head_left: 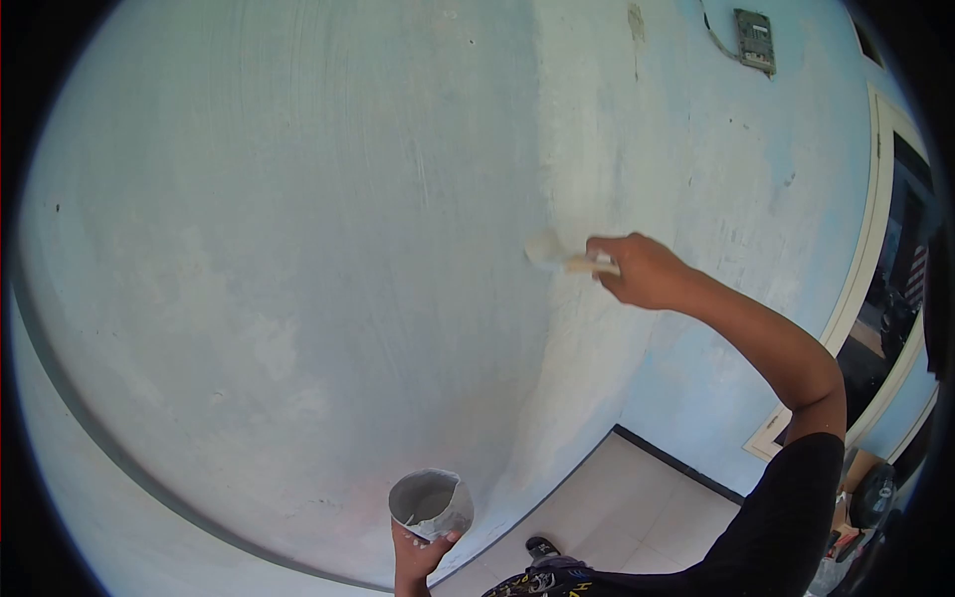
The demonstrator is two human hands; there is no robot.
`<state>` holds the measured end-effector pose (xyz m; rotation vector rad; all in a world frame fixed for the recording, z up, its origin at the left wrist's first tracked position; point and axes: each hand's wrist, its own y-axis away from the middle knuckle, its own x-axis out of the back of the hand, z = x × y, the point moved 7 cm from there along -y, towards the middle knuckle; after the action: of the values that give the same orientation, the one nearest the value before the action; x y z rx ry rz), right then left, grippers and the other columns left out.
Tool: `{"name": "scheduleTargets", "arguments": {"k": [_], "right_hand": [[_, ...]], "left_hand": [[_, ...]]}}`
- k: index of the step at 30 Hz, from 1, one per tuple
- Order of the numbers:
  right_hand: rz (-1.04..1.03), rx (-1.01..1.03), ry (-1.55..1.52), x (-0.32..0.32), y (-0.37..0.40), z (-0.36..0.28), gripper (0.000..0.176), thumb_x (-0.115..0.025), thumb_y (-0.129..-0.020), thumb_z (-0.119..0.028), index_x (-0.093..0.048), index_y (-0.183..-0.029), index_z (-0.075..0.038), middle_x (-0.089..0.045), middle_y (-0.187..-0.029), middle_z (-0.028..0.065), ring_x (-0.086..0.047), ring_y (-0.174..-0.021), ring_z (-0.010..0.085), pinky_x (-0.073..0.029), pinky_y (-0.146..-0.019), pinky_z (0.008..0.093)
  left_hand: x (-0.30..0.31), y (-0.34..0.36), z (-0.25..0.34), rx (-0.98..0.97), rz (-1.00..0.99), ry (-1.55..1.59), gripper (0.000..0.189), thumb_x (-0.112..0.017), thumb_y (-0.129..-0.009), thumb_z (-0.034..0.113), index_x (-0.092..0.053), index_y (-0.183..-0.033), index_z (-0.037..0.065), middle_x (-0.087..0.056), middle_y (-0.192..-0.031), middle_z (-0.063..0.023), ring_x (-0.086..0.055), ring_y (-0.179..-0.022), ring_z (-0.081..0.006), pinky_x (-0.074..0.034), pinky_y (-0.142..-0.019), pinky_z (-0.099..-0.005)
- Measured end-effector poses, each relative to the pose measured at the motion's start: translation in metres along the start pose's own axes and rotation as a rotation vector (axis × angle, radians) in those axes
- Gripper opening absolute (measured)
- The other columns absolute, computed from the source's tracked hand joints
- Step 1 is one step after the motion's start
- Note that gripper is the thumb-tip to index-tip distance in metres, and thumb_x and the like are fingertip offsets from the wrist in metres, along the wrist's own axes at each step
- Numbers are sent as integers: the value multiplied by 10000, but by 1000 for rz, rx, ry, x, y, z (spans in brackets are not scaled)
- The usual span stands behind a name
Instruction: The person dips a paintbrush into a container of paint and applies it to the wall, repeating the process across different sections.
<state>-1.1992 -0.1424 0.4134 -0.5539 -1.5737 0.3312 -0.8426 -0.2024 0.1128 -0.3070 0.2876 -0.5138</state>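
My right hand (pixel 642 271) is closed around the pale handle of a paintbrush (pixel 587 265), reaching out in front of the wall. The brush's light head points left and is somewhat blurred; it appears to be at the wall's surface. Low in the view, my left hand (pixel 418 553) holds a grey paint container (pixel 431 505) from below, its round opening facing up. Grey-white smears coat the container, and pale specks dot my fingers. The wall (pixel 398 249) is a patchy grey-green on the left and paler, with light blue areas, on the right.
An electrical box (pixel 755 42) with a cable is fixed high on the right wall. Farther right stands a cream-framed window or door (pixel 846 289) with dark glass. Pale floor tiles (pixel 617 497) lie below, with a dark skirting strip. Boxes and bags (pixel 863 497) are piled at lower right.
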Motion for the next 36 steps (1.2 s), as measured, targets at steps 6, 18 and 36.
{"name": "scheduleTargets", "arguments": {"k": [6, 18, 36], "right_hand": [[-4, 25, 90, 22, -73, -6, 201, -719, -783, -147, -670, -966, -80, -641, -997, 172, -608, -926, 281, -487, -828, 379], [867, 232, 62, 153, -155, -55, 212, -651, -830, -141, -587, -1006, -42, -629, -806, 203, -614, -742, 288, -481, -680, 400], [-552, 146, 9, -96, -14, -7, 267, -656, -826, -153, -579, -1068, -70, -643, -852, 191, -628, -829, 337, -485, -736, 427]], "left_hand": [[7, -3, -18, 4, 3, 3, 837, -863, -605, 307, -468, -1260, -32, -589, -1145, -120, -577, -1056, -228, -469, -903, -373], [16, -2, -50, 13, -26, 102, 754, -849, -617, 158, -461, -1235, -32, -596, -1135, -136, -580, -1057, -221, -457, -920, -364], [28, 21, -83, 0, 90, -119, 786, -790, -740, 377, -409, -1322, 12, -532, -1240, -141, -509, -1159, -264, -431, -955, -408]]}}
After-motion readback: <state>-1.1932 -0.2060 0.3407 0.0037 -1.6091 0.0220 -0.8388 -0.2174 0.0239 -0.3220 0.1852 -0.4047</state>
